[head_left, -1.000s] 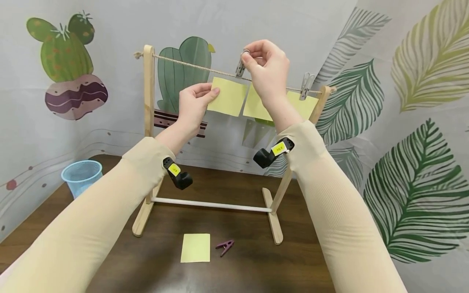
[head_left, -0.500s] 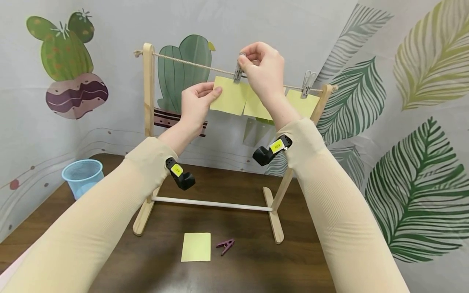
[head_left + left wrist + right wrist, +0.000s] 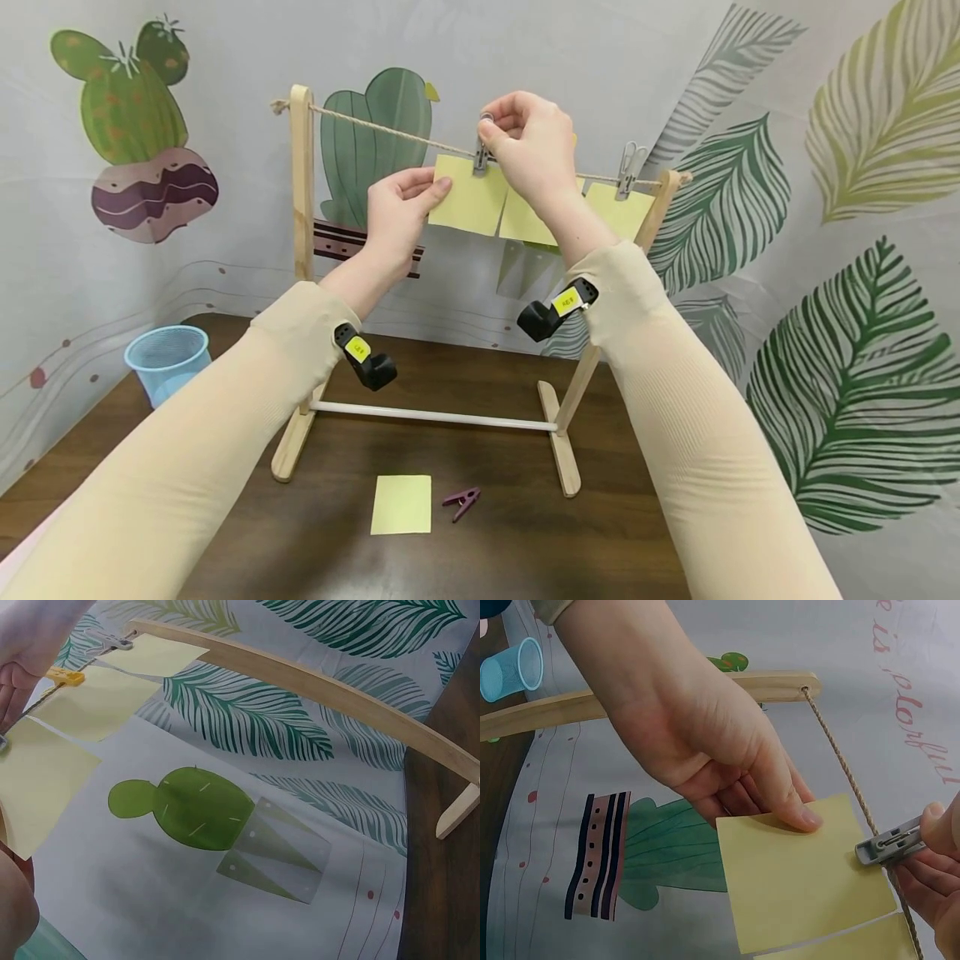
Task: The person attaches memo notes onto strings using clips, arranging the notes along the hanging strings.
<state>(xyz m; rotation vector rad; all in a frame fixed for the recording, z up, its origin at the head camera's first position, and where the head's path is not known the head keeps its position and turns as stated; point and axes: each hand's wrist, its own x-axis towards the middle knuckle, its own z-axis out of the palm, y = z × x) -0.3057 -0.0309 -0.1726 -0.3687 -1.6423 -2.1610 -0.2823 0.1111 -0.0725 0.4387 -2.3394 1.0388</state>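
The left hand (image 3: 397, 210) pinches a square yellow paper (image 3: 468, 200). The right hand (image 3: 536, 154) pinches a small grey clip (image 3: 481, 158) at the paper's top, by a thin tan rope (image 3: 390, 131).

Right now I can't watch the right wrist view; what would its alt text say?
The left hand pinches a yellow paper while the right hand, partly in frame, holds a gray clothespin on the paper's edge at a rope. The rope runs from a wooden post; a second yellow sheet shows below, a blue basket at upper left.
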